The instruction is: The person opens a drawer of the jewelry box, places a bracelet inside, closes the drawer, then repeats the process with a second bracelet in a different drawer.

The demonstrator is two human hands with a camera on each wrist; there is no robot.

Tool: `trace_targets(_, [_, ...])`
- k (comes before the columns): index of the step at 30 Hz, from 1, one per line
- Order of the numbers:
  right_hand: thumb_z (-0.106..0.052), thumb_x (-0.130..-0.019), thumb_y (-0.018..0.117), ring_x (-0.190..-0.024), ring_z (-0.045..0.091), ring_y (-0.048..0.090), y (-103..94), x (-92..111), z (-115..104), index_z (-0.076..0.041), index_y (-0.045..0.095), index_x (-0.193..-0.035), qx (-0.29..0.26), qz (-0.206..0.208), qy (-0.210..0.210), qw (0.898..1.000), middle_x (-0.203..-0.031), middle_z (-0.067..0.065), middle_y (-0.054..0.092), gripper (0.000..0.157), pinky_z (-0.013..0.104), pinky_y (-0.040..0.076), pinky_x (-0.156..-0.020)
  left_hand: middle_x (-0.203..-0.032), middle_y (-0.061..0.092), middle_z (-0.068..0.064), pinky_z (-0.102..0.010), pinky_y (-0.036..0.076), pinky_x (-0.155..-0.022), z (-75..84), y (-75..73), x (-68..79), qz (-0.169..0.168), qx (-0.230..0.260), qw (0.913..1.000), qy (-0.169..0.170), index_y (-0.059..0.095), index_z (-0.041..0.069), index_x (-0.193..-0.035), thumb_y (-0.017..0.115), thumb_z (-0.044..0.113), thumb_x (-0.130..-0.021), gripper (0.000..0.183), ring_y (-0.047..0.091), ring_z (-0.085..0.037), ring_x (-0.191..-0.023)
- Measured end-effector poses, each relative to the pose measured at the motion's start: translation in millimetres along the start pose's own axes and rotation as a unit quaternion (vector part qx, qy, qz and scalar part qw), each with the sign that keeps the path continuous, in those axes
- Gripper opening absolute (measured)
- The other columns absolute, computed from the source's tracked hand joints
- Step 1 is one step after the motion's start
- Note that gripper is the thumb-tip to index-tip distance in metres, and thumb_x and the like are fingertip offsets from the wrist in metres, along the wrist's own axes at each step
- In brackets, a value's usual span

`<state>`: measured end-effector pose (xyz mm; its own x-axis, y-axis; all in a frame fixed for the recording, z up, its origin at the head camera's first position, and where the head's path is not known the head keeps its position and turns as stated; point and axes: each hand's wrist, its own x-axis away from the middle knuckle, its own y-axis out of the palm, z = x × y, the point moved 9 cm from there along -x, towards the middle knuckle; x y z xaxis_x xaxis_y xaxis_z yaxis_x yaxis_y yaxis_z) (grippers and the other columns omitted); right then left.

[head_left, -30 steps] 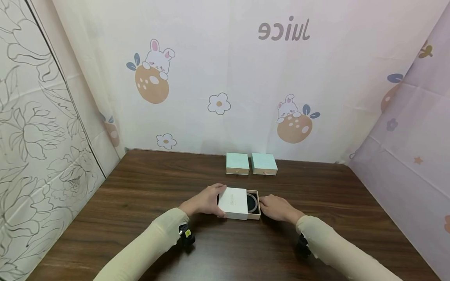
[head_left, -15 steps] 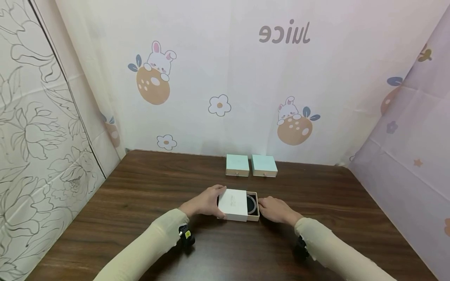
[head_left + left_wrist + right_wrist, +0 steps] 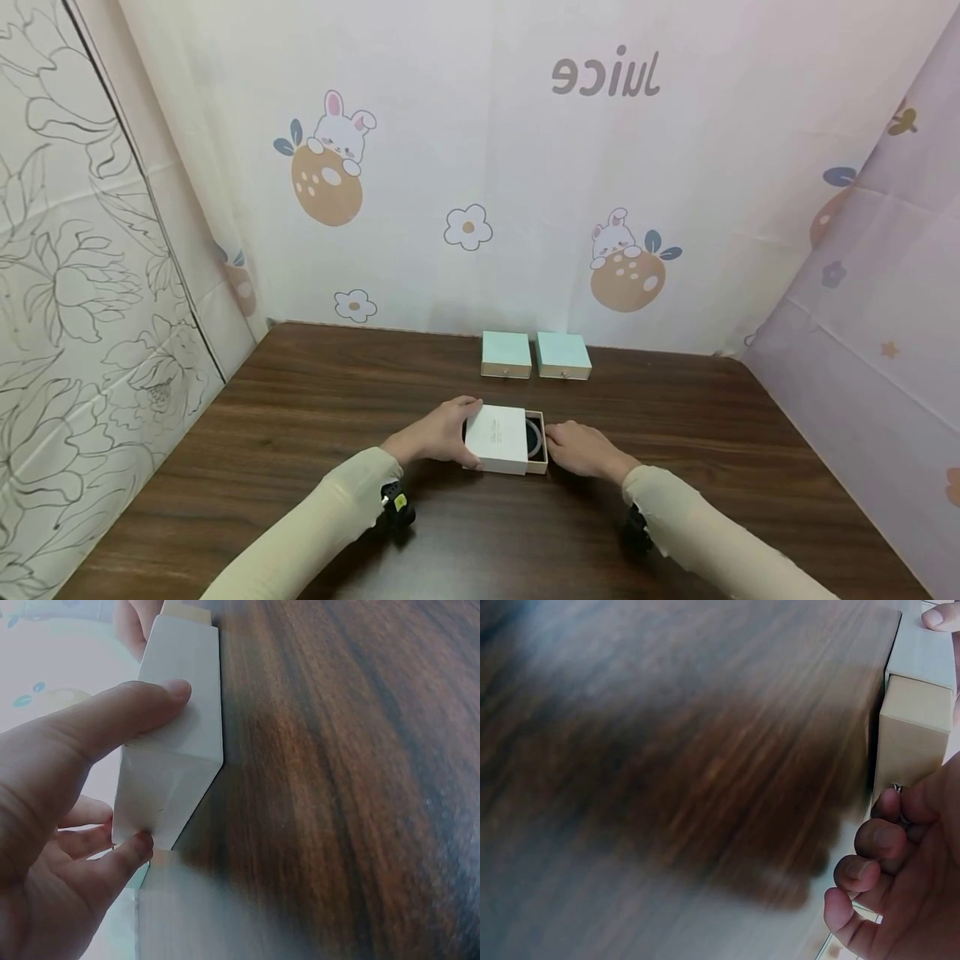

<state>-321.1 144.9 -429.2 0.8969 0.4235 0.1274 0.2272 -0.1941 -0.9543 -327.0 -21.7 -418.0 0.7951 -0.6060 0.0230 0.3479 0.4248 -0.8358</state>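
Observation:
A white drawer gift box (image 3: 497, 437) lies on the table, with its cream inner drawer (image 3: 537, 467) part way out on the right. Inside the drawer, a grey ring-shaped item (image 3: 534, 438), like a bangle, shows against a black lining; the sleeve covers the rest of it. My left hand (image 3: 441, 430) grips the white sleeve, thumb on the near side (image 3: 178, 691) and fingers at the end and far side. At the drawer's front, my right hand (image 3: 587, 451) pinches the small metal pull (image 3: 898, 787) between thumb and forefinger, other fingers curled.
Two mint-green drawer boxes (image 3: 506, 353) stand side by side at the table's back edge, beyond the white box. The dark wooden table (image 3: 337, 375) meets a printed curtain (image 3: 420, 150) at the back. A floral panel (image 3: 82, 275) stands on the left.
The drawer has slid left, further into the white sleeve, so less of its inside shows. My right hand has moved left with it, while my left hand has stayed on the sleeve.

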Motion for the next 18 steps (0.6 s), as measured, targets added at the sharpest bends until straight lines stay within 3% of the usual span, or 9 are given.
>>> trace_targets(18, [-0.015,-0.098,0.046,-0.054,0.012,0.043,1.0,-3.6,-9.0,-0.017,0.057,-0.074,0.004,0.001,-0.007,1.000,-0.058,-0.003,0.046,0.026,0.033,0.039,-0.056,-0.145,0.036,-0.017,-0.039,0.037,-0.101,-0.4,0.5,-0.6,0.002,-0.005,1.0000,0.002,0.034,-0.004,-0.145,0.085,0.035,-0.069,0.100,0.040,-0.029,-0.129])
